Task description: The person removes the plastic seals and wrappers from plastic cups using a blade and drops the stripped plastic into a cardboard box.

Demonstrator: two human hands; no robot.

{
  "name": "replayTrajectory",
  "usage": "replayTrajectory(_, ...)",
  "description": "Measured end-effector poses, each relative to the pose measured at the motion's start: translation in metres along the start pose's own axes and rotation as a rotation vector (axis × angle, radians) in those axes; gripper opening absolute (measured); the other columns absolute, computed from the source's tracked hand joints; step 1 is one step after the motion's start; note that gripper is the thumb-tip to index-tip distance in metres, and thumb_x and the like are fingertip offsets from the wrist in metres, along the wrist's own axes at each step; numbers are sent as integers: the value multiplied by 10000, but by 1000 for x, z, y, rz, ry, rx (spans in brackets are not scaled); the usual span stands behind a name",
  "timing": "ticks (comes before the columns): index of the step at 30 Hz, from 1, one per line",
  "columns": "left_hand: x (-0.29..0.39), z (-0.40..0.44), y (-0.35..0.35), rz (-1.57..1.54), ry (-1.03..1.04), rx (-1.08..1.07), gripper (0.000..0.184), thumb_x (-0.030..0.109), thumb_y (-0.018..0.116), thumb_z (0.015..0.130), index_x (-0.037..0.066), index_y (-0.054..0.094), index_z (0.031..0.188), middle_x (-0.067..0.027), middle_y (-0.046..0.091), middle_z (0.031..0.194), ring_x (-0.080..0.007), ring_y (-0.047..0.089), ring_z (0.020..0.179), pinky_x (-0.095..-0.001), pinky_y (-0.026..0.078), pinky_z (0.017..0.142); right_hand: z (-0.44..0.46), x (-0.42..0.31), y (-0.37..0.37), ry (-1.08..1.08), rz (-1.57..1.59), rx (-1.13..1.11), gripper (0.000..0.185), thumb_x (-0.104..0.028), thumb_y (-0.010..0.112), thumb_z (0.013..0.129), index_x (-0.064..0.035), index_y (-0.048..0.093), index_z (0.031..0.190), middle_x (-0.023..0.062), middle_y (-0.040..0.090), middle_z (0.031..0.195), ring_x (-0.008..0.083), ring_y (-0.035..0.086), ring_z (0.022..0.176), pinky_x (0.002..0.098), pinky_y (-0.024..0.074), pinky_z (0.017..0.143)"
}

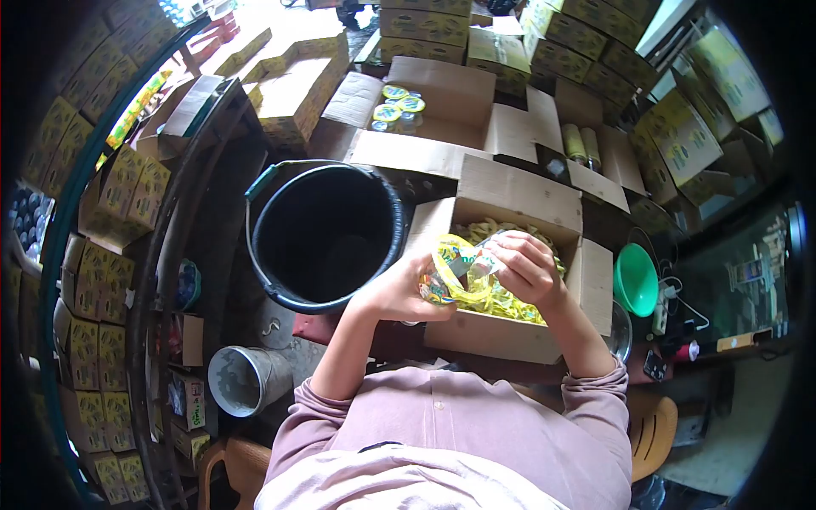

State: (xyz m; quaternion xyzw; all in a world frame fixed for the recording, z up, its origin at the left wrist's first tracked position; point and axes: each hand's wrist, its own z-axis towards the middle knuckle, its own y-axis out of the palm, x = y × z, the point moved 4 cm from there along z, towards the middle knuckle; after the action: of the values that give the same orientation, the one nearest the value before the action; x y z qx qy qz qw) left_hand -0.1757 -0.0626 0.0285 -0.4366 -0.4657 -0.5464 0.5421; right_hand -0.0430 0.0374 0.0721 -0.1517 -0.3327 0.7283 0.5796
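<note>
My left hand (399, 286) is wrapped round a plastic cup (439, 287) with a coloured label. A yellow printed lid or wrapper (459, 265) lies at the cup's open end. My right hand (525, 267) is closed, its fingertips pinching a small piece of clear and silvery wrapping beside the cup's rim. Under both hands stands an open cardboard box (517, 194) holding many yellow-green wrappers (518, 308). What lies inside the cup is too small to tell.
A large black bucket (327, 238) stands left of the box, a grey bucket (248, 381) below it. Farther back, lidded cups (399, 106) sit in an open carton (442, 89). A green bowl (636, 279) is at the right. Stacked cartons (100, 340) line the left.
</note>
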Motion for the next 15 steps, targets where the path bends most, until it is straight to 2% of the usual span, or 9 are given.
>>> replayTrajectory(3, -9, 11, 26, -1, -36, -71, 353, 32, 678, 617, 5, 569, 952, 11, 592, 804, -35, 510, 727, -201, 454, 661, -26, -3, -22, 54, -19, 4, 141, -111, 631, 591, 0, 572, 655, 95, 579, 767, 220, 604, 743, 366, 529, 702)
replayTrajectory(4, -4, 14, 36, -1, -107, -109, 351, 33, 680, 624, 9, 567, 956, 13, 594, 811, -45, 519, 734, -207, 452, 682, -34, -4, -28, 54, -38, 15, 143, -107, 639, 582, -7, 570, 657, 87, 579, 762, 219, 603, 730, 360, 527, 661)
replayTrajectory(7, -5, 27, 64, 5, -24, -96, 356, 39, 692, 622, 11, 569, 955, 13, 596, 804, -48, 528, 726, -213, 455, 683, -65, -4, -45, 149, -55, 12, 127, -72, 647, 575, -21, 553, 643, 73, 568, 735, 213, 589, 685, 342, 505, 584)
replayTrajectory(8, -10, 31, 71, 38, 12, -68, 358, 41, 700, 628, 19, 564, 959, 6, 597, 800, -48, 533, 723, -214, 456, 669, -70, -1, -51, 243, -69, 24, 123, -16, 648, 586, -28, 534, 630, 59, 550, 706, 210, 567, 641, 321, 471, 523)
replayTrajectory(9, -13, 33, 79, -20, -20, -91, 356, 38, 699, 632, 21, 562, 960, 3, 597, 807, -49, 533, 724, -215, 457, 668, -75, 2, -58, 355, 1, 49, 123, 82, 613, 621, -16, 550, 660, 79, 590, 715, 231, 601, 658, 319, 502, 569)
replayTrajectory(11, -17, 37, 91, -136, -81, -129, 352, 32, 696, 639, 27, 559, 963, -4, 596, 821, -52, 535, 725, -216, 457, 665, -81, 7, -69, 494, 150, 74, 151, 95, 617, 603, -20, 573, 690, 71, 583, 706, 213, 590, 631, 294, 474, 536)
replayTrajectory(12, -24, 38, 95, -121, -191, -174, 517, 114, 722, 601, 28, 482, 1050, -7, 581, 862, -60, 527, 798, -230, 448, 755, -86, 10, -73, 529, 207, 70, 165, 97, 618, 600, -28, 585, 703, 66, 576, 700, 202, 585, 622, 286, 461, 525)
replayTrajectory(15, -35, 41, 111, -199, -105, -172, 456, 2, 680, 647, 16, 498, 1064, -11, 588, 828, -62, 541, 724, -219, 461, 661, -100, 17, -82, 614, 343, 18, 154, 74, 643, 626, -31, 606, 731, 69, 564, 689, 195, 581, 621, 277, 453, 529)
